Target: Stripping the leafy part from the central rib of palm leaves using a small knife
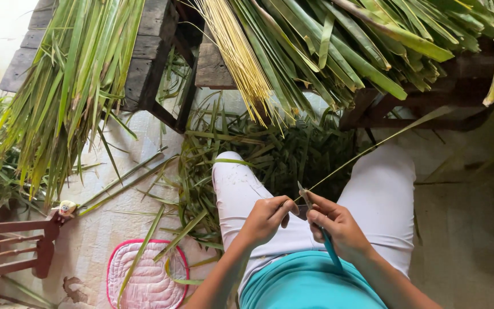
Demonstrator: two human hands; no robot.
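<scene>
Leaf midrib (367,151), thin and pale green, runs from my lap toward the bench (430,103). My left hand (267,217) pinches its near end; my right hand (338,226) grips a teal-handled knife (321,232) against it.

Knife blade (303,193) mostly behind fingers (321,216)

A dark wooden bench (150,40) carries long green leaves (70,86). A bundle of pale yellow sticks (238,54) hangs beside more leaves (361,40). Leaf scraps (293,154) litter the floor near a pink quilted mat (144,277) and a red wooden rack (7,249).
</scene>
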